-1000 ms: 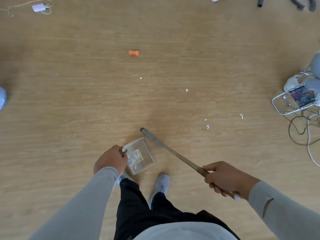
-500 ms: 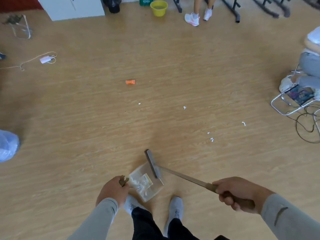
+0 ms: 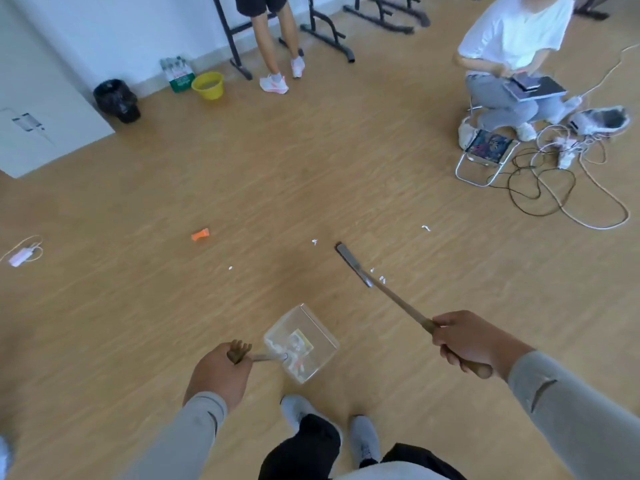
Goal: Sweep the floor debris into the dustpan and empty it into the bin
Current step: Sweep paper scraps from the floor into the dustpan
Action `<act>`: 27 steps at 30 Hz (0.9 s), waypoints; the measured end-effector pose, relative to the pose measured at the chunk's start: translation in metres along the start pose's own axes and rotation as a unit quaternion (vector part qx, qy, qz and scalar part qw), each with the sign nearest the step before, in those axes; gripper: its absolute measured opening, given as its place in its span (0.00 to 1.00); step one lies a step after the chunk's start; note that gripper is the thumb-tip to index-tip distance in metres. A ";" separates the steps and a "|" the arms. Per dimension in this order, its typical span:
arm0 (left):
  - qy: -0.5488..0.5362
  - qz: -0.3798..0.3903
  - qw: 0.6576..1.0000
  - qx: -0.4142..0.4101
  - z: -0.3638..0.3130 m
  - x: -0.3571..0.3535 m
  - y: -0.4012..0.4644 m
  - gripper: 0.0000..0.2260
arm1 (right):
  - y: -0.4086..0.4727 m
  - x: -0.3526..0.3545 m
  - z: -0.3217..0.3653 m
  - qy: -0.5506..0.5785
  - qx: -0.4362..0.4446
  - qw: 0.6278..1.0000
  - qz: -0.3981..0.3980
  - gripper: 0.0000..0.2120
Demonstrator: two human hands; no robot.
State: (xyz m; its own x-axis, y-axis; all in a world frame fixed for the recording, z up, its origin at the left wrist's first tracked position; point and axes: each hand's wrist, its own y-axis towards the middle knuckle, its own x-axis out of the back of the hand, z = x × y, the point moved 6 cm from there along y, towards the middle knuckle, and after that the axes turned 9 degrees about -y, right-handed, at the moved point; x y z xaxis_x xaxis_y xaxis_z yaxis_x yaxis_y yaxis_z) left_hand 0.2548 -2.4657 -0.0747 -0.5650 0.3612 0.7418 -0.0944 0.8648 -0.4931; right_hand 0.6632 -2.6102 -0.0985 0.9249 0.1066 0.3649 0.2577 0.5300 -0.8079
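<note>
The sweeping step is going on, and it is not done. The left hand (image 3: 218, 372) has its fingers curled round the handle of the dustpan (image 3: 301, 341), a clear pan that sits low by the person's feet with some white bits already inside. The right hand (image 3: 474, 341) grips the long stick of the broom (image 3: 388, 292), and the broom's dark head (image 3: 353, 265) is out on the floor (image 3: 138, 306), well in front of the pan. Small white scraps (image 3: 382, 279) lie just beside the broom head. More bits lie farther out, and an orange piece (image 3: 201, 234) lies off to the left. The next move, I think, is to pull the broom back toward the pan so the scraps slide in. The scraps look light, so a slow, gentle pull may work best. The black bin (image 3: 117, 100) stands far off by the wall, so the emptying comes later.
</note>
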 end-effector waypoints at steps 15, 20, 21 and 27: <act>-0.001 0.061 0.997 -0.042 -0.111 -0.048 0.125 0.11 | 0.059 0.086 0.022 0.046 -0.129 0.987 -0.084 0.09; 0.009 0.104 0.994 -0.041 -0.148 -0.078 0.158 0.07 | 0.077 0.103 0.043 0.034 -0.143 0.987 -0.068 0.07; 0.010 0.105 0.994 -0.041 -0.156 -0.084 0.161 0.07 | 0.083 0.107 0.045 0.025 -0.143 0.987 -0.061 0.08; 0.000 0.120 0.993 -0.020 -0.198 -0.121 0.177 0.07 | 0.136 0.140 0.061 -0.030 -0.138 0.989 -0.038 0.09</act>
State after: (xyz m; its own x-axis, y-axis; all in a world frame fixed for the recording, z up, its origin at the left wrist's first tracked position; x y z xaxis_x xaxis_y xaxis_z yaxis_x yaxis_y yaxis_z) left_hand 0.4691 -2.2870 -0.1619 -0.5676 0.5584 0.6049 0.0760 0.7672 -0.6369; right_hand 0.8108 -2.4717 -0.1293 0.8841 0.1292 0.4492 0.3996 0.2894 -0.8698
